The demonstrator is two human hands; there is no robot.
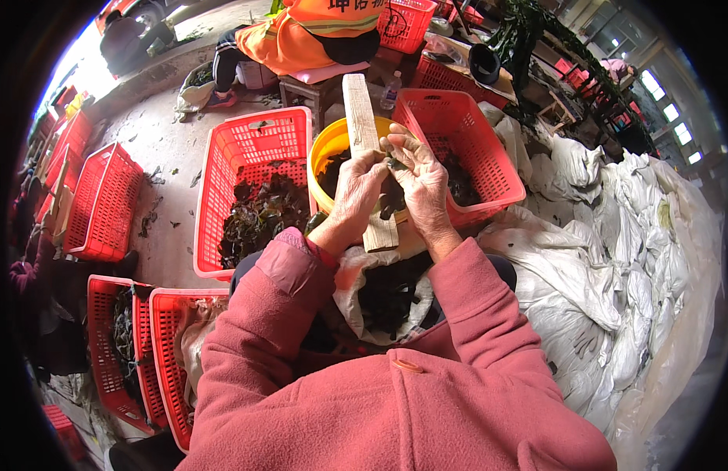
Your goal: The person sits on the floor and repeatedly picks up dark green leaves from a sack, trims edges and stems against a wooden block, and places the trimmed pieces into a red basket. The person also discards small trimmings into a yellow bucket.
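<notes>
My left hand (361, 187) and my right hand (424, 179) meet over a yellow bucket (318, 147). Between their fingertips is a small dark green piece of seaweed (397, 164), partly hidden by the fingers. A rough wooden board (360, 112) lies across the bucket, its near end (380, 234) jutting out below my wrists. Dark seaweed shows inside the bucket. To the left, a red plastic basket (202, 206) holds a heap of brown seaweed (266, 206). Another red basket (487, 126) with dark seaweed stands right of the bucket. Below my hands, an open white sack (347, 282) contains dark pieces.
White sacks (576, 253) are piled along the right. More red baskets (105, 203) stand at the left, two (163, 353) close by my left elbow. Ahead, a person in an orange vest (299, 47) sits on a wooden stool (305, 94). A plastic bottle (391, 91) stands behind the bucket.
</notes>
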